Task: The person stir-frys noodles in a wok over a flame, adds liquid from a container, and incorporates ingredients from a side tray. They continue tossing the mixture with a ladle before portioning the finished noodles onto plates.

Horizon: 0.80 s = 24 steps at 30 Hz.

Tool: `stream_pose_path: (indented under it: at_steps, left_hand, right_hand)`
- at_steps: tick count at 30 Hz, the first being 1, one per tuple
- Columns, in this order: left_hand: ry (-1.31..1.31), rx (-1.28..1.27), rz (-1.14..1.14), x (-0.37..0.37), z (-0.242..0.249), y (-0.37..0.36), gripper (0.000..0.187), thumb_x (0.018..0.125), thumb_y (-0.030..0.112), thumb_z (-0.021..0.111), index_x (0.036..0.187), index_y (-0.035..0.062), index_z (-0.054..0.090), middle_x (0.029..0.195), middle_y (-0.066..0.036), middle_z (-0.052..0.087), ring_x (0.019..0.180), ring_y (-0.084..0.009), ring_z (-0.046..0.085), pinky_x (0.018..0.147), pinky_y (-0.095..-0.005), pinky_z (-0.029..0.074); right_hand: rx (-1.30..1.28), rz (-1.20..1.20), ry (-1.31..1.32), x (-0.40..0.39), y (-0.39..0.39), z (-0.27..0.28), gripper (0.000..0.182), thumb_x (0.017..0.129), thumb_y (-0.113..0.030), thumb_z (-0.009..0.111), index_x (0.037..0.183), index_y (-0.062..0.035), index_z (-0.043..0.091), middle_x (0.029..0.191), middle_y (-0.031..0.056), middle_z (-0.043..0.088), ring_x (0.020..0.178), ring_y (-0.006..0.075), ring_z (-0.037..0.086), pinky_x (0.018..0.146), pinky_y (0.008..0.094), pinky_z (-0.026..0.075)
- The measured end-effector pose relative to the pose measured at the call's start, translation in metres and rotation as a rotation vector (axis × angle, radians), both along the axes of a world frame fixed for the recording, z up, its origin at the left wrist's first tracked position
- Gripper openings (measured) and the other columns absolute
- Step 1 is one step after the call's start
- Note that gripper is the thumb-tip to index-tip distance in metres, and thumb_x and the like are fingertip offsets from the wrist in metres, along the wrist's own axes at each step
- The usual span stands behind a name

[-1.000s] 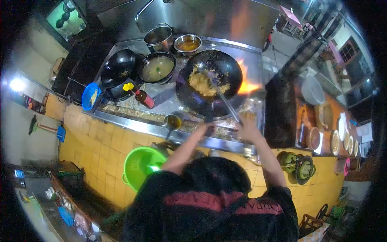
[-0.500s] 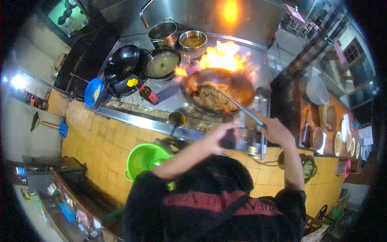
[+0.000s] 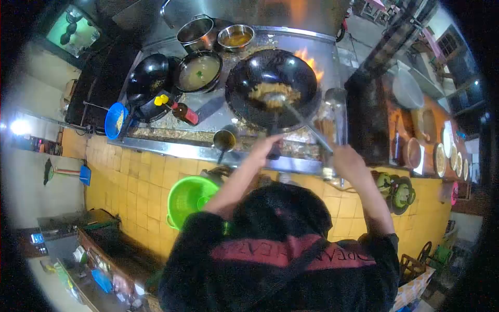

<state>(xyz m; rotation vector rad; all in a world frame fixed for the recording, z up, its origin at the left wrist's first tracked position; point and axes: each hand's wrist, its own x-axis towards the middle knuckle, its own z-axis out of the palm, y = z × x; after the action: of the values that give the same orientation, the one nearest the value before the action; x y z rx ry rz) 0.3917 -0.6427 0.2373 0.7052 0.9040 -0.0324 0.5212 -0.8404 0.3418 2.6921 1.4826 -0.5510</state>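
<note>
A large black wok (image 3: 249, 75) sits on the stove, with brown food (image 3: 265, 92) lying in its bottom. My left hand (image 3: 261, 151) is closed around the wok's dark handle at the near side. In my right hand (image 3: 349, 162) is the long metal handle of a ladle (image 3: 312, 129), whose head rests among the food. Flames (image 3: 311, 63) rise at the far right rim of the wok. To the left of the wok stands a pan of cloudy liquid (image 3: 200, 72) with a green bit floating in it.
Nearby on the stove are another black wok (image 3: 148, 75), a steel pot (image 3: 195, 32), a steel bowl (image 3: 236, 39), a bottle with a yellow cap (image 3: 185, 113) and a second ladle (image 3: 224, 139). A green basket (image 3: 179, 200) is below. Several plates line the right counter (image 3: 429, 122).
The wok has come down from a tilt to sit nearly level, and its big flames have shrunk to a small one at the right. Both hands moved with it.
</note>
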Motion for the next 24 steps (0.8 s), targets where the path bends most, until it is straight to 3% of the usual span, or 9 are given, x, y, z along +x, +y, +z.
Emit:
stream_pose_path:
  at_steps: [2,5,7,8,11,12,14,17,24]
  left_hand:
    - [-0.054,-0.011,-0.05,-0.007,0.002,-0.017,0.017,0.082,0.019,0.059,0.075,0.0049,0.054,0.061,-0.004,0.055,0.052,-0.0151,0.055,0.05,-0.0279,0.046]
    - [-0.073,-0.028,-0.217,-0.04,0.072,-0.064,0.018,0.079,0.018,0.059,0.068,0.0045,0.055,0.059,-0.006,0.055,0.051,-0.017,0.055,0.05,-0.0285,0.046]
    - [-0.295,0.284,-0.383,-0.038,0.033,-0.045,0.024,0.082,0.024,0.059,0.068,0.0051,0.054,0.057,-0.006,0.054,0.05,-0.0166,0.054,0.051,-0.0287,0.046]
    - [-0.096,0.04,-0.298,-0.022,0.04,-0.02,0.026,0.083,0.028,0.059,0.069,0.0061,0.053,0.058,-0.005,0.054,0.053,-0.0163,0.055,0.053,-0.0279,0.046]
    - [-0.059,0.021,-0.092,-0.007,-0.01,0.005,0.024,0.083,0.026,0.058,0.069,0.0074,0.053,0.057,-0.004,0.054,0.05,-0.015,0.053,0.054,-0.0285,0.046]
    - [-0.35,0.539,-0.176,-0.014,-0.024,-0.007,0.023,0.083,0.025,0.058,0.069,0.0075,0.053,0.057,-0.004,0.054,0.05,-0.0146,0.053,0.053,-0.0283,0.045]
    - [-0.087,-0.032,-0.121,-0.029,0.019,-0.034,0.019,0.084,0.019,0.057,0.07,0.0069,0.053,0.061,-0.005,0.055,0.051,-0.0146,0.054,0.052,-0.028,0.045]
    - [-0.062,-0.15,-0.148,-0.044,0.049,-0.045,0.017,0.084,0.018,0.055,0.073,0.0048,0.054,0.059,-0.005,0.054,0.05,-0.0159,0.054,0.049,-0.0304,0.046]
    - [-0.173,0.312,-0.035,0.016,-0.115,0.024,0.012,0.083,0.012,0.056,0.082,0.0033,0.048,0.061,-0.005,0.052,0.048,-0.0153,0.052,0.045,-0.0308,0.046]
  right_hand:
    - [-0.028,0.027,-0.178,0.003,0.0,-0.008,0.05,0.079,-0.009,0.052,0.128,-0.0056,0.041,0.079,0.0234,0.06,0.066,0.0391,0.058,0.063,0.0458,0.049]
    - [0.066,-0.124,0.05,0.001,0.009,-0.007,0.045,0.083,-0.006,0.042,0.129,-0.0052,0.04,0.079,0.0252,0.06,0.074,0.0397,0.06,0.068,0.0459,0.05]
    - [0.002,-0.124,0.114,0.002,0.01,0.014,0.045,0.084,-0.007,0.041,0.129,-0.0053,0.039,0.079,0.0251,0.06,0.075,0.0398,0.061,0.069,0.0456,0.051]
    - [-0.066,-0.119,0.181,0.0,0.009,0.02,0.045,0.085,-0.007,0.04,0.13,-0.0054,0.038,0.08,0.0249,0.06,0.077,0.0398,0.061,0.069,0.0453,0.051]
    - [-0.08,-0.125,0.059,-0.003,0.01,0.01,0.049,0.084,-0.007,0.042,0.132,-0.0058,0.035,0.08,0.023,0.061,0.076,0.0393,0.062,0.069,0.0453,0.051]
    - [-0.089,-0.174,-0.041,0.002,0.011,-0.018,0.049,0.084,-0.008,0.042,0.133,-0.0092,0.035,0.079,0.0207,0.061,0.074,0.0384,0.062,0.068,0.0452,0.051]
    - [-0.089,-0.197,-0.074,0.012,0.014,-0.005,0.051,0.083,-0.007,0.043,0.134,-0.0125,0.035,0.08,0.0214,0.061,0.075,0.0382,0.062,0.067,0.0452,0.051]
    - [0.049,-0.19,-0.082,0.021,-0.006,0.011,0.059,0.081,-0.006,0.05,0.136,-0.0216,0.033,0.081,0.0226,0.061,0.075,0.0378,0.061,0.066,0.0453,0.05]
    - [0.266,-0.341,0.013,0.007,0.042,-0.048,0.06,0.081,-0.014,0.054,0.136,-0.0184,0.031,0.087,0.0227,0.059,0.075,0.0389,0.061,0.065,0.0463,0.05]
